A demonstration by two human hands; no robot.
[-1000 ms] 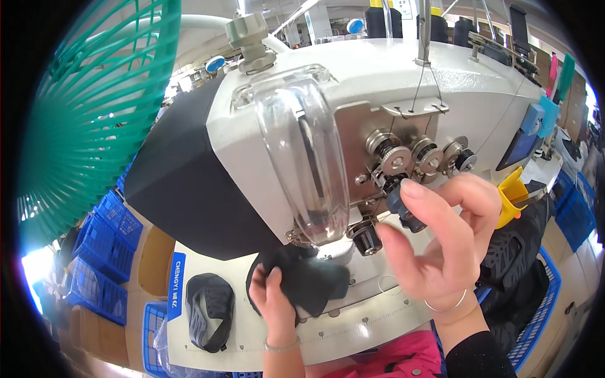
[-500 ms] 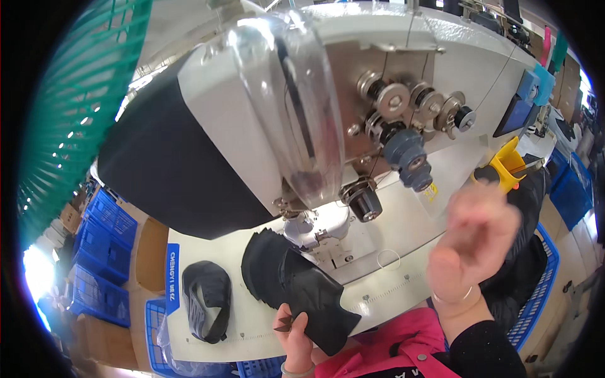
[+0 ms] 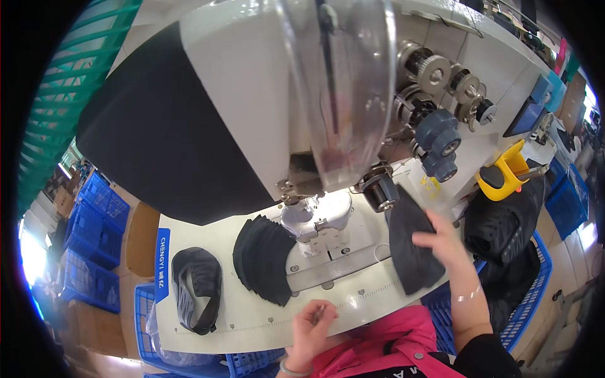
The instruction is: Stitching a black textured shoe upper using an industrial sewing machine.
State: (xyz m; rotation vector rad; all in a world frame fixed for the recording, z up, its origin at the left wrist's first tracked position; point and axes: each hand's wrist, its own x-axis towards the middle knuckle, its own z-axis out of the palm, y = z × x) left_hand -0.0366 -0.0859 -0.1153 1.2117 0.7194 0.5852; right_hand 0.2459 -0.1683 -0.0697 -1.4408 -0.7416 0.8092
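Note:
My right hand [image 3: 445, 244] grips a flat black shoe-upper piece [image 3: 406, 252] at the right of the sewing machine's pale table, with the thumb across its face. My left hand [image 3: 309, 334] hovers at the table's front edge, fingers curled closed; a small dark bit shows at the fingertips, too little to name. A fanned stack of black pieces [image 3: 261, 261] lies left of the sewing machine's [image 3: 321, 220] needle area. Farther left rests a sewn black shoe upper [image 3: 197, 290], its opening facing up.
The machine head [image 3: 233, 94], with a clear guard [image 3: 343, 94] and thread tension knobs [image 3: 435, 148], overhangs the table. At right, dark shoe uppers [image 3: 504, 227] fill a blue basket [image 3: 535, 283] below a yellow holder [image 3: 504, 173]. Blue crates [image 3: 91, 252] stand at left.
The left hand has let go of a black piece it held over the stack. My right hand, raised and blurred before, has come down onto a black piece at right. The view has shifted.

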